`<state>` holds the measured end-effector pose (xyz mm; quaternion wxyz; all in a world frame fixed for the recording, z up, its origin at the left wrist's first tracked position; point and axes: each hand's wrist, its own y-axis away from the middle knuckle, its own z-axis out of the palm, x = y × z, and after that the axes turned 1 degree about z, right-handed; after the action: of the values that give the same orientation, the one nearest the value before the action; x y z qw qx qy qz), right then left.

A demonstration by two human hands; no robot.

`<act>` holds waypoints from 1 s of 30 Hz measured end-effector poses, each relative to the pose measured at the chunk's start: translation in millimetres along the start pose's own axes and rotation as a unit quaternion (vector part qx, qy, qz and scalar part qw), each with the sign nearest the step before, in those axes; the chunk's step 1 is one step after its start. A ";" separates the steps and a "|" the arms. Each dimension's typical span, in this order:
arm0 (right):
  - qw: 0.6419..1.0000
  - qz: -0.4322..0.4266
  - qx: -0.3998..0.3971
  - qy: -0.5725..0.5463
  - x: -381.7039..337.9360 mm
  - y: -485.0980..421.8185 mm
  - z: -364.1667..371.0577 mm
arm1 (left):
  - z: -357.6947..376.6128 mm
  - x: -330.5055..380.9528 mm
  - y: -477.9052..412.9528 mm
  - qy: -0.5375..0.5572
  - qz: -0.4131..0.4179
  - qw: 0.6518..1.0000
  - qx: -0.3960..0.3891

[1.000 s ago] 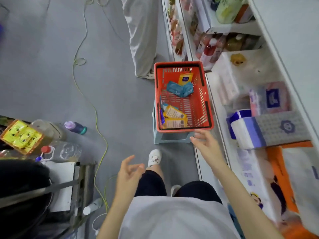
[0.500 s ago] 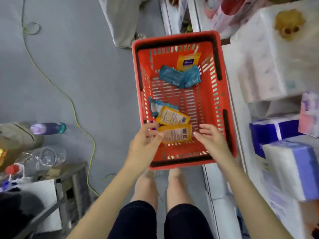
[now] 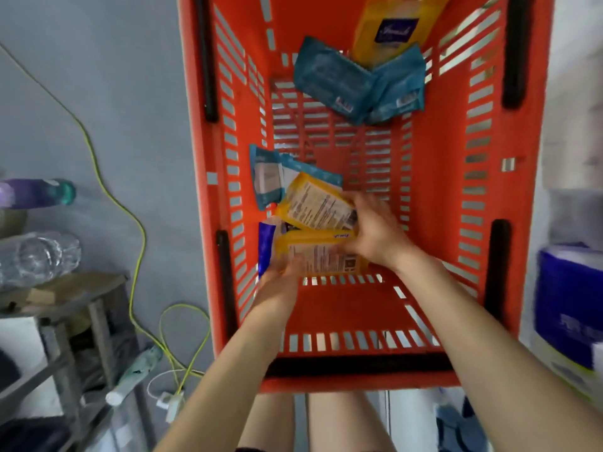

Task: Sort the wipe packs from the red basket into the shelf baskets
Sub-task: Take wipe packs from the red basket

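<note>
The red basket (image 3: 440, 177) fills the view, seen from above. Near its front left lie two yellow wipe packs: an upper yellow pack (image 3: 315, 207) and a lower yellow pack (image 3: 321, 256). My right hand (image 3: 375, 233) grips the right ends of both. My left hand (image 3: 282, 282) holds the lower pack's left end. A blue-and-white pack (image 3: 266, 176) leans on the left wall, and a dark blue pack (image 3: 265, 247) stands beside my left hand. Two teal packs (image 3: 355, 81) and another yellow pack (image 3: 388, 26) lie at the far end.
Tissue packs in blue wrap (image 3: 569, 305) sit on the low shelf at the right. On the left are a purple bottle (image 3: 32, 192), a clear plastic bottle (image 3: 36, 257), a metal stand (image 3: 75, 318) and a yellow-green cable (image 3: 137, 223) on the grey floor.
My view has dropped much closer to the basket. Both hands have gone from the near rim down inside it and closed on the two yellow packs.
</note>
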<state>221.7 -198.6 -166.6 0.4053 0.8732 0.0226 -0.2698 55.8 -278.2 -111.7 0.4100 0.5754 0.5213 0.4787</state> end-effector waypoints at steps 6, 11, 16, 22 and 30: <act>0.998 0.050 -0.033 0.035 12.9 -13.4 -6.7 | 12.2 -3.4 -18.0 0.090 -0.018 0.996 -0.008; 0.990 0.058 -0.105 -0.080 10.7 -12.0 -2.6 | 21.3 3.1 -23.5 0.151 -0.026 0.988 -0.006; 0.986 0.029 -0.120 -0.114 10.0 5.3 0.0 | 30.8 3.9 -19.0 0.229 -0.027 0.973 -0.006; 0.961 0.056 -0.009 -0.271 -3.1 47.1 -29.7 | 39.0 34.5 30.1 0.254 0.067 0.963 -0.065; 0.910 -0.058 0.242 -0.333 -80.1 143.9 -102.6 | 31.1 95.4 129.8 0.171 0.332 0.918 -0.134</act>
<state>236.9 -206.8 26.6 0.1497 0.8013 -0.1286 -0.5648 113.0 -198.3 19.7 0.2056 0.5641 0.2935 0.7439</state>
